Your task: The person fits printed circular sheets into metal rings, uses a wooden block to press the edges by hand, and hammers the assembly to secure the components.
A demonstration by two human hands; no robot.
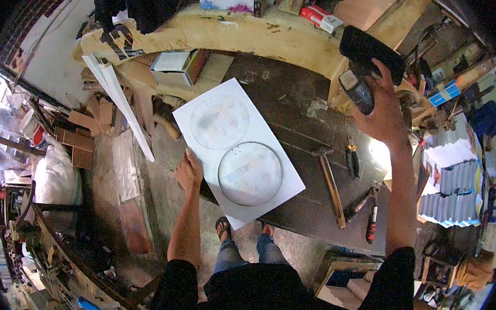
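A white rectangular board (284, 178) lies tilted across the bench edge, its lower corner overhanging. A faint circle is outlined on its upper half, and a thin dark-rimmed disc or ring (250, 174) lies on its lower half. My left hand (189, 172) is closed on the board's left edge, thumb on top and fingers hidden beneath. At the far right of the bench my right hand (382, 110) is closed around a dark rounded object with a pale patch (356, 91), whose kind I cannot make out. A flat black object (371, 53) sits just beyond those fingers.
On the dark bench (298, 115) lie a hammer (333, 188), dark-handled pliers (352, 159) and a red-and-black-handled tool (372, 216). An open box (176, 68) and long white strips (118, 107) are at left. Booklet stacks (453, 171) stand at right.
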